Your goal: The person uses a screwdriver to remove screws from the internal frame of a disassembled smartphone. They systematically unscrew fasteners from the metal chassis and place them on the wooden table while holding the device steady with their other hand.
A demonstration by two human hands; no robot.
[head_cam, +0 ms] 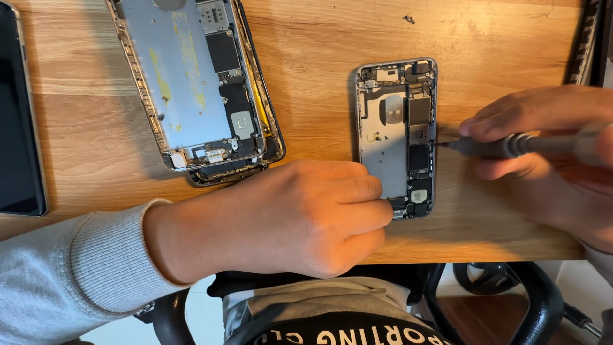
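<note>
Right hand (543,160) fingers pinch screwdriver (511,145); left hand (300,217) steadies phone (396,137).

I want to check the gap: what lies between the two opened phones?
Only bare wooden table between the larger phone and smaller phone, head view.

left hand (300,220) rests on tabletop (319,57), fingertips at lower left edge of small opened phone (396,137) | right hand (543,153) pinches grey screwdriver (511,145), tip at phone's right edge | larger opened phone (198,83) upper left | dark phone (19,115) at far left
</note>
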